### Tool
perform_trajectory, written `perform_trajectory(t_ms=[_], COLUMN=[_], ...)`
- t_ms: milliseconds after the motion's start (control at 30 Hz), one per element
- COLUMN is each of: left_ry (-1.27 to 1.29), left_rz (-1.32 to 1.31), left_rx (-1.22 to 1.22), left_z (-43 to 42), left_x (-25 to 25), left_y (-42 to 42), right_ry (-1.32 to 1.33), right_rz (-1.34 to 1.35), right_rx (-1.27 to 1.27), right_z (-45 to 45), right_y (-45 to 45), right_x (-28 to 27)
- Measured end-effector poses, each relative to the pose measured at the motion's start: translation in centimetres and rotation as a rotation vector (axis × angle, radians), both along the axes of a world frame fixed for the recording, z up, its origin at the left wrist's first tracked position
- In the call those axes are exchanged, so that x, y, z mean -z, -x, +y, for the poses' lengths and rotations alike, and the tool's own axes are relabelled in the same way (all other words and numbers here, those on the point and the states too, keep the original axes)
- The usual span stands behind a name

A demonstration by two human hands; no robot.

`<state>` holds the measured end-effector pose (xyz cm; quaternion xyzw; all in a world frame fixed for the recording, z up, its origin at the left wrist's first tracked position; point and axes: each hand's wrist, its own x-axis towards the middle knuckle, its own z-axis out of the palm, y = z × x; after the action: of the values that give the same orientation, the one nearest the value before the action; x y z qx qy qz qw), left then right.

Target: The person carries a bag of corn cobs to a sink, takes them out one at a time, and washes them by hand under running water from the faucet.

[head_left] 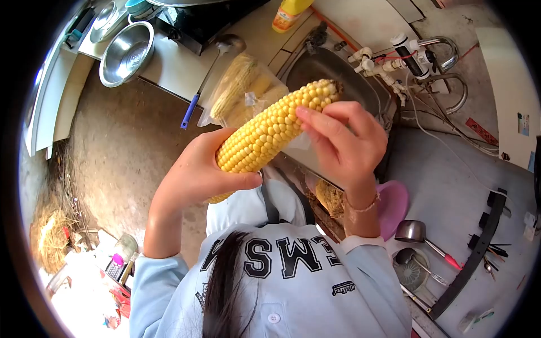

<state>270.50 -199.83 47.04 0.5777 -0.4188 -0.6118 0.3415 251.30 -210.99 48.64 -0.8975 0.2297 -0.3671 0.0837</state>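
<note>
A yellow corn cob (265,132), husked and full of kernels, is held up at a slant before my chest. My left hand (191,169) wraps round its lower part, thumb across the front. At the upper end, my right hand (352,141) has its fingers bent together, with the fingertips pressed on the kernels. Whether a loose kernel sits between those fingertips cannot be made out. Behind the cob, a clear plastic bag (217,115) with more corn (236,84) lies on the counter.
A metal sink (360,93) with a tap and pipes (372,65) is at the upper right. On the counter are a ladle with a blue handle (191,110), a steel basin (127,53) and a yellow bottle (287,14). A pink basin (393,205) and hanging utensils stand at the right.
</note>
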Motion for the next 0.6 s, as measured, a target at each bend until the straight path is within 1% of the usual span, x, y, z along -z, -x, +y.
perform_trajectory(t_ms=[100, 167, 200, 267, 333, 400, 433, 500, 533, 600], left_ry=[0.023, -0.05, -0.049, -0.148, -0.109, -0.068, -0.046, -0.043, -0.049, -0.112], left_rz=[0.063, 0.193, 0.193, 0.516, 0.553, 0.589, 0.477, 0.299, 0.299, 0.145], left_rx=[-0.068, -0.043, -0.044, -0.068, -0.086, -0.114, -0.185, -0.315, -0.315, -0.616], left_z=[0.3, 0.3, 0.3, 0.4, 0.7, 0.7, 0.8, 1.1, 1.2, 1.1], left_x=[-0.1, -0.1, -0.1, 0.1, 0.6, 1.6, 2.1, 3.8, 4.8, 7.0], left_y=[0.4, 0.5, 0.4, -0.3, -1.0, -1.6, -1.7, -2.3, -2.5, -2.8], right_ry=[0.038, 0.071, 0.105, 0.076, 0.044, -0.548, -0.556, -0.642, -0.679, -0.74], right_rz=[-0.155, -0.173, -0.194, -0.154, -0.116, -0.23, -0.227, 0.074, 0.224, 0.521], right_rx=[-0.131, -0.16, -0.186, -0.235, -0.283, -0.232, -0.238, -0.014, 0.103, 0.347], right_z=[-1.6, -1.9, -2.0, -2.3, -2.1, -1.7, -2.5, -4.7, -5.7, -7.4], right_y=[-0.7, -0.6, -0.6, 0.0, 1.5, 4.5, 5.8, 8.9, 10.7, 14.4], right_x=[0.9, 1.3, 1.6, 2.8, 4.1, 5.4, 6.7, 10.6, 12.9, 17.7])
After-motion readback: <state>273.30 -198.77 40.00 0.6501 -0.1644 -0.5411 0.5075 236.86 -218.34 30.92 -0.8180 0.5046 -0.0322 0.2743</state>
